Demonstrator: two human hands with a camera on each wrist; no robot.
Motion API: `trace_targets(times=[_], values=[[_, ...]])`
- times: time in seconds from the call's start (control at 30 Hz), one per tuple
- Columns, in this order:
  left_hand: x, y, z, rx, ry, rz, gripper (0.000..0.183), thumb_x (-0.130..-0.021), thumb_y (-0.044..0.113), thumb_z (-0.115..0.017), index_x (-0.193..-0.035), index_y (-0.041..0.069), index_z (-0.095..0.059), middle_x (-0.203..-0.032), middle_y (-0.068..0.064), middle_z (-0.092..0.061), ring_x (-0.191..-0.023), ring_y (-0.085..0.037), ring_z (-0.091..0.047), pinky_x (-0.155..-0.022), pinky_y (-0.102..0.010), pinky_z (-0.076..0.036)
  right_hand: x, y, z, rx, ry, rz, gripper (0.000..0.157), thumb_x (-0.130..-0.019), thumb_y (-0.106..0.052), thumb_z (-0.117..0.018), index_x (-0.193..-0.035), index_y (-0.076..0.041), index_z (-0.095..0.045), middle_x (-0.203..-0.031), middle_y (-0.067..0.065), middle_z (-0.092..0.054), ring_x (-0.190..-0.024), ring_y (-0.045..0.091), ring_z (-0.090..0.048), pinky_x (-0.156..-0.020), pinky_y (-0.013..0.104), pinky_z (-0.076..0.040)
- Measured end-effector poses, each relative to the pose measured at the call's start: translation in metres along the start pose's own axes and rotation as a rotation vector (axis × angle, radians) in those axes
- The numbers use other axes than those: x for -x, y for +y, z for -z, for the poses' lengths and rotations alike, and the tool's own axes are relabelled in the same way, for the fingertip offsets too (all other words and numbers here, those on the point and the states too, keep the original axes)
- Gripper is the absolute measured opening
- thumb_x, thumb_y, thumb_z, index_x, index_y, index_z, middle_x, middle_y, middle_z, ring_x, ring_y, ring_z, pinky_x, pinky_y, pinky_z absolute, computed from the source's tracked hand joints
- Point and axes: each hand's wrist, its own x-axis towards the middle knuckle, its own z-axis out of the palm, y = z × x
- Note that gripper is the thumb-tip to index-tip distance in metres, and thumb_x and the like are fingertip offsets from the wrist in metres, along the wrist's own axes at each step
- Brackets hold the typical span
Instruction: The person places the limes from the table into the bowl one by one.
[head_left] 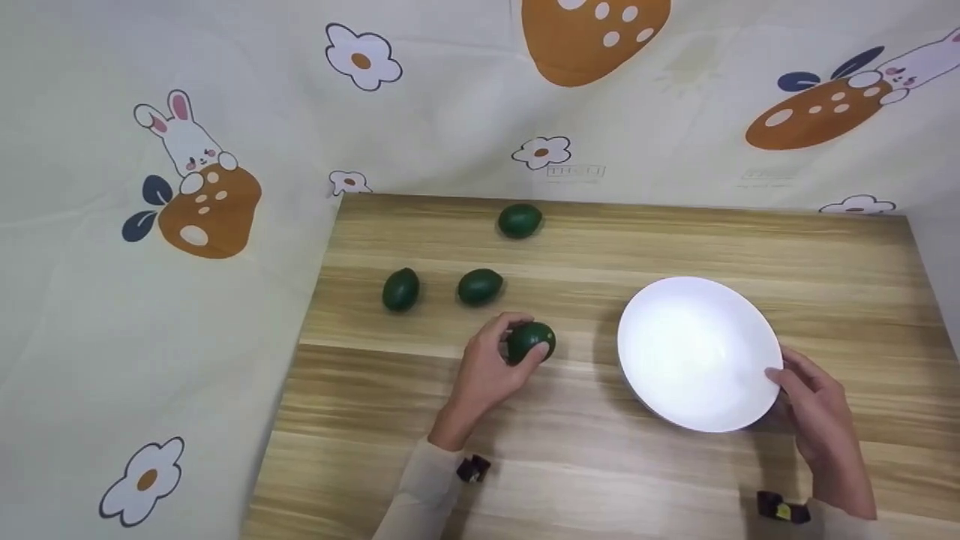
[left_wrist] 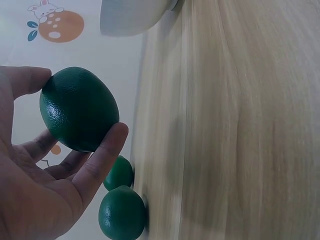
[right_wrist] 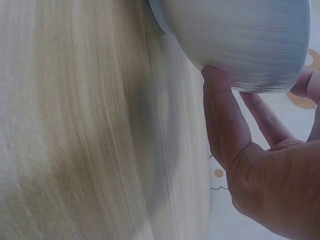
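My left hand pinches a dark green lime between thumb and fingers. In the left wrist view that held lime is raised off the wooden table. On the right, a white bowl stands with its mouth facing up and nothing showing inside. My right hand grips its right side, thumb over the rim. Seen from the right wrist, the other fingers press against the outer wall of the bowl.
Beyond my left hand lie three more limes: one at the left, one in the middle and one near the back edge. A pale cloth printed with rabbits and flowers rises behind the wooden table and along its left side.
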Motion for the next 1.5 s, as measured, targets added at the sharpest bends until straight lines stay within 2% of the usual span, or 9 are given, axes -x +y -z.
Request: trace_targets(times=[0.27, 0.47, 0.63, 0.77, 0.97, 1.27, 1.5], values=[[-0.003, 0.006, -0.001, 0.008, -0.006, -0.008, 0.046, -0.095, 0.039, -0.077, -0.131, 0.011, -0.069, -0.129, -0.003, -0.073, -0.115, -0.021, -0.069, -0.095, -0.034, -0.058, 0.001, 0.000, -0.001, -0.003, 0.010, 0.014, 0.032, -0.105, -0.011, -0.063, -0.110, -0.041, -0.073, -0.102, -0.022, -0.076, -0.085, 0.001, -0.074, -0.067, 0.023, -0.062], [-0.006, 0.012, -0.003, 0.035, -0.025, -0.003, 0.044, -0.095, 0.040, -0.077, -0.131, 0.016, -0.069, -0.128, -0.003, -0.072, -0.116, -0.021, -0.070, -0.092, -0.034, -0.060, 0.000, 0.000, -0.001, 0.029, 0.024, 0.003, 0.030, -0.104, -0.013, -0.065, -0.110, -0.042, -0.072, -0.100, -0.022, -0.076, -0.083, 0.000, -0.073, -0.067, 0.019, -0.059], [-0.010, 0.016, -0.005, 0.047, -0.031, -0.008, 0.044, -0.096, 0.041, -0.076, -0.132, 0.017, -0.068, -0.129, -0.002, -0.072, -0.118, -0.019, -0.069, -0.095, -0.035, -0.059, -0.002, -0.001, -0.001, 0.050, 0.030, -0.004, 0.029, -0.104, -0.015, -0.065, -0.109, -0.044, -0.070, -0.099, -0.023, -0.075, -0.083, 0.000, -0.074, -0.068, 0.019, -0.060], [-0.011, 0.017, -0.006, 0.045, -0.034, -0.004, 0.044, -0.096, 0.041, -0.076, -0.132, 0.018, -0.067, -0.129, 0.000, -0.072, -0.118, -0.017, -0.068, -0.096, -0.034, -0.058, -0.003, -0.001, -0.003, 0.030, 0.024, -0.001, 0.030, -0.104, -0.014, -0.065, -0.109, -0.043, -0.072, -0.100, -0.022, -0.076, -0.083, 0.001, -0.074, -0.068, 0.020, -0.060], [-0.011, 0.019, -0.012, 0.060, -0.053, -0.001, 0.047, -0.096, 0.040, -0.076, -0.134, 0.014, -0.067, -0.129, -0.001, -0.071, -0.117, -0.018, -0.068, -0.095, -0.035, -0.059, -0.001, 0.001, -0.002, 0.003, 0.018, 0.005, 0.033, -0.104, -0.011, -0.064, -0.108, -0.042, -0.074, -0.100, -0.021, -0.077, -0.083, 0.001, -0.074, -0.068, 0.020, -0.060], [-0.012, 0.018, -0.020, 0.079, -0.043, -0.005, 0.045, -0.095, 0.038, -0.077, -0.132, 0.014, -0.068, -0.129, -0.002, -0.072, -0.118, -0.019, -0.069, -0.096, -0.036, -0.059, 0.000, 0.001, -0.003, -0.012, -0.003, 0.021, 0.033, -0.105, -0.011, -0.063, -0.109, -0.041, -0.074, -0.102, -0.021, -0.077, -0.086, 0.001, -0.074, -0.071, 0.021, -0.062], [-0.013, 0.019, -0.022, 0.078, -0.043, -0.029, 0.045, -0.095, 0.039, -0.076, -0.132, 0.014, -0.068, -0.128, -0.003, -0.073, -0.114, -0.020, -0.070, -0.092, -0.032, -0.059, 0.001, -0.001, -0.002, 0.021, 0.009, -0.025, 0.030, -0.105, -0.015, -0.064, -0.110, -0.043, -0.072, -0.103, -0.023, -0.075, -0.089, 0.000, -0.074, -0.073, 0.021, -0.062]])
